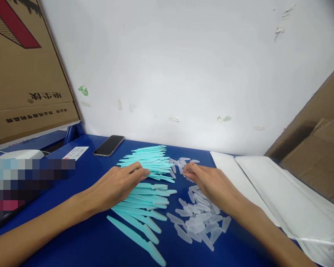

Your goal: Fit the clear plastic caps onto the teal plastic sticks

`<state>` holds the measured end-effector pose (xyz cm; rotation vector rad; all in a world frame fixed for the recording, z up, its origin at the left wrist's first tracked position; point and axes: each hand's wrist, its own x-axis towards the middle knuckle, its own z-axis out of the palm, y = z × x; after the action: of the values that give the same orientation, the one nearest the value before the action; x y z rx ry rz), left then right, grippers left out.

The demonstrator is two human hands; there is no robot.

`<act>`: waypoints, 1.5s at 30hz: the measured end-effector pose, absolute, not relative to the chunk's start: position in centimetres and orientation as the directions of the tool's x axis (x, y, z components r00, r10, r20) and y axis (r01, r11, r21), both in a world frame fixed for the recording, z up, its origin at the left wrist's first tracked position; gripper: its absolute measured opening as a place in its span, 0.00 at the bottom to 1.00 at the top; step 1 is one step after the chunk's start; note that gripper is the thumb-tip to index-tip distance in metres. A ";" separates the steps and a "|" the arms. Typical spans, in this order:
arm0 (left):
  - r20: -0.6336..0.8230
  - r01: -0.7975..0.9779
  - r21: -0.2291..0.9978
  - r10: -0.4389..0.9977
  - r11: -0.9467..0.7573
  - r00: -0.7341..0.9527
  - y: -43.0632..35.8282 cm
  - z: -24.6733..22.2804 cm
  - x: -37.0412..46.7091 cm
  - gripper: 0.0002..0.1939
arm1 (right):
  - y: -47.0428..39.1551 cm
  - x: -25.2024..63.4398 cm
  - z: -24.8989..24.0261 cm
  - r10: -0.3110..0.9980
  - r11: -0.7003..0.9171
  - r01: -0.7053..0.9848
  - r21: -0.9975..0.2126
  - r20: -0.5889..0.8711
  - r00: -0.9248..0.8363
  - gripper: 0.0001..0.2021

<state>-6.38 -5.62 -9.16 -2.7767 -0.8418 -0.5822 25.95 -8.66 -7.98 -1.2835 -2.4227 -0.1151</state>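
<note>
Many slim teal eyebrow razors (136,231) lie in rows on the blue table, their wider ends pointing right. My left hand (119,181) reaches over the middle of these rows, fingers closed in a pinch at the razors; what sits between the fingertips is hidden. Frosted clear blade caps (195,224) form a loose pile right of the razors, with a smaller group of caps (180,163) farther back. By that smaller group, my right hand (204,178) has thumb and forefinger pinched together; anything held there is too small to make out.
A phone (109,145) and a printed card (75,152) lie at the back left of the blue table (96,237). White sleeves (284,196) are stacked at right. Cardboard boxes (30,74) stand left and right, and a white wall (169,66) closes the back.
</note>
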 end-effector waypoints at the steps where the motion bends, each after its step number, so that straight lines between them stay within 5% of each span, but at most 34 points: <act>1: 0.419 0.567 -0.070 0.492 -0.821 0.763 -5.7 -9.2 -6.4 0.13 | -8.9 25.7 -7.8 0.783 0.577 0.803 -0.148 0.380 -0.492 0.08; 9: 0.456 0.551 -0.090 0.458 -0.830 0.763 -6.0 -8.9 -6.0 0.12 | -9.5 24.6 -8.0 0.792 0.606 0.691 -0.393 0.378 -0.480 0.14; 19: 0.484 0.559 -0.100 0.450 -0.823 0.750 -6.0 -8.8 -6.2 0.11 | -9.5 24.4 -8.4 0.652 0.728 0.663 -0.174 0.475 -0.591 0.14; 24: 0.518 0.555 -0.092 0.437 -0.826 0.735 -6.0 -8.5 -6.0 0.11 | -9.7 24.4 -8.4 0.713 0.686 0.684 -0.249 0.417 -0.563 0.25; 31: 0.453 0.547 -0.094 0.453 -0.832 0.768 -6.2 -8.9 -6.0 0.12 | -10.0 24.2 -8.2 0.715 0.682 0.688 -0.247 0.423 -0.557 0.21; 40: 0.428 0.493 -0.064 0.422 -0.868 0.799 -6.8 -9.0 -5.7 0.12 | -10.2 23.4 -8.8 0.586 0.772 0.624 -0.124 0.520 -0.622 0.19; 45: 0.458 0.445 -0.028 0.385 -0.895 0.802 -7.5 -9.2 -5.2 0.14 | -10.7 22.7 -9.3 0.467 0.823 0.568 -0.002 0.571 -0.675 0.25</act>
<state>-5.24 -7.55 -9.20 -2.8535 -0.6604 -0.6818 22.70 -10.69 -9.32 -0.7597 -2.4346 -0.2353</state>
